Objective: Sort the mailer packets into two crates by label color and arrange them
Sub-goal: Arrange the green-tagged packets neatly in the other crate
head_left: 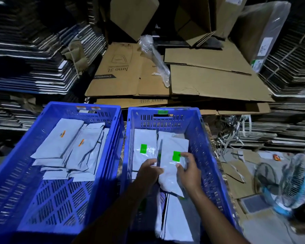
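Now both hands on green-labelled packet (pixel 172 166).

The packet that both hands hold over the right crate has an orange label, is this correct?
Not quite: the label is green, as the head view shows. Both the left hand and the right hand hold the packet over the right crate.

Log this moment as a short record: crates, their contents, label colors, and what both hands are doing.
left crate: blue, holds grey packets with orange labels
right crate: blue, holds grey packets with green labels
left hand: on the near edge of a green-labelled packet, grip unclear
right hand: grips the same packet's right side
behind: flattened cardboard
right, on the floor: fan
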Tool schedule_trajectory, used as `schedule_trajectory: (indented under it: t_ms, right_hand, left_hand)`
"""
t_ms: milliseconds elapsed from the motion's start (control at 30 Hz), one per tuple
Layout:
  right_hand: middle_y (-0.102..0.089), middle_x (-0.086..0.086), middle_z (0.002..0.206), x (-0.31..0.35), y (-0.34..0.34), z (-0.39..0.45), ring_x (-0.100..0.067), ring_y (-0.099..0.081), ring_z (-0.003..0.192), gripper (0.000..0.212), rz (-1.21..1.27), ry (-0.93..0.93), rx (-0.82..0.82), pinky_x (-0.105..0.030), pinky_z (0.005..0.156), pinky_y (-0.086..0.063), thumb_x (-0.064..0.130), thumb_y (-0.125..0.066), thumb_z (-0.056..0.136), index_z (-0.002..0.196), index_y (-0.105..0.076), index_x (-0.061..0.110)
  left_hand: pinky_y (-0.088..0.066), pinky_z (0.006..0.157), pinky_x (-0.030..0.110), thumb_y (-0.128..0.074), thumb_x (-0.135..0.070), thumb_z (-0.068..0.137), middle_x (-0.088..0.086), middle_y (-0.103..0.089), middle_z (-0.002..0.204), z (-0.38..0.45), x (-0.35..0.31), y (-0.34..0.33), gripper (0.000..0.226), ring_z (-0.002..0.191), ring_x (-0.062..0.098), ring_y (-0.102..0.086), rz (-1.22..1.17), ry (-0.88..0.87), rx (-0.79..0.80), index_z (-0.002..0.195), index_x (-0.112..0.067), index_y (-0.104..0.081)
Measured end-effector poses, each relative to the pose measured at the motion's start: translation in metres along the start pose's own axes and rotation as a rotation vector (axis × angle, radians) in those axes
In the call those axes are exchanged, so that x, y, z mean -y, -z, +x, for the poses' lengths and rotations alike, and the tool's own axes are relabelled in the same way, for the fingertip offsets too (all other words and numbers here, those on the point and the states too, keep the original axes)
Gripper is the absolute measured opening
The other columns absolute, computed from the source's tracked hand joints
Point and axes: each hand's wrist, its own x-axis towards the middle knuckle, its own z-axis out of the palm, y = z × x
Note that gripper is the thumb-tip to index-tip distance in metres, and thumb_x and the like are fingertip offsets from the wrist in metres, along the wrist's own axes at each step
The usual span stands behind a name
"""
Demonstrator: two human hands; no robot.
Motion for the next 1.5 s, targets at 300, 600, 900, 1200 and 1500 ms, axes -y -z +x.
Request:
schedule_trajectory:
  t_ms: [300, 600, 900, 1200, 1500]
  right_hand:
    - [-0.02, -0.023, 0.158, -0.005, -0.055, 0.095, -0.041, -0.034, 0.138, 0.045, -0.689, 0.166, 0.238, -0.037, 0.109, -0.034, 0.032, -0.051, 0.097, 0.141, -0.049, 0.022]
    - [0.014, 0.002, 0.166, -0.025, -0.08, 0.132, -0.024, 0.013, 0.153, 0.063, -0.946, 0.334, 0.455, -0.057, 0.121, -0.003, 0.039, -0.023, 0.104, 0.158, 0.005, 0.021]
    - [0.0, -0.005, 0.167, -0.01, -0.057, 0.128, -0.028, -0.001, 0.153, 0.063, -0.656, 0.325, 0.346, -0.05, 0.123, -0.012, 0.03, -0.033, 0.104, 0.159, -0.004, 0.017]
    - [-0.066, -0.012, 0.107, 0.023, 0.021, -0.011, -0.029, -0.069, 0.097, 0.02, -0.901, 0.062, 0.27, -0.037, 0.079, -0.054, 0.013, -0.044, 0.098, 0.11, -0.058, 0.01]
    - [-0.062, -0.017, 0.125, 0.0, 0.047, -0.063, -0.03, -0.061, 0.117, 0.029, -1.049, -0.124, 0.629, -0.034, 0.091, -0.05, 0.006, -0.045, 0.098, 0.125, -0.056, 0.002]
  left_hand:
    - [-0.051, 0.087, 0.037, -0.049, -0.015, 0.057, 0.017, -0.072, 0.095, 0.093, 0.021, -0.007, 0.055, 0.09, 0.037, -0.068, 0.655, -0.31, -0.182, 0.106, -0.005, -0.071]
    - [-0.04, 0.097, 0.042, -0.034, -0.023, 0.076, 0.001, -0.048, 0.127, 0.112, 0.047, -0.013, 0.051, 0.121, 0.027, -0.05, 1.052, -0.438, -0.095, 0.126, -0.026, -0.042]
    - [-0.039, 0.1, 0.038, -0.045, -0.03, 0.067, -0.01, -0.03, 0.153, 0.093, 0.018, -0.008, 0.076, 0.13, 0.019, -0.037, 1.198, -0.265, -0.082, 0.141, -0.038, -0.032]
    - [-0.046, 0.085, 0.038, -0.055, -0.025, 0.076, 0.007, -0.049, 0.139, 0.073, 0.011, -0.008, 0.059, 0.117, 0.035, -0.048, 1.212, -0.363, -0.248, 0.134, -0.03, -0.053]
    - [-0.043, 0.037, 0.021, -0.067, -0.037, 0.086, 0.003, -0.058, 0.048, 0.007, 0.016, -0.023, 0.037, 0.043, 0.017, -0.06, 1.045, 0.186, 0.346, 0.067, -0.009, -0.052]
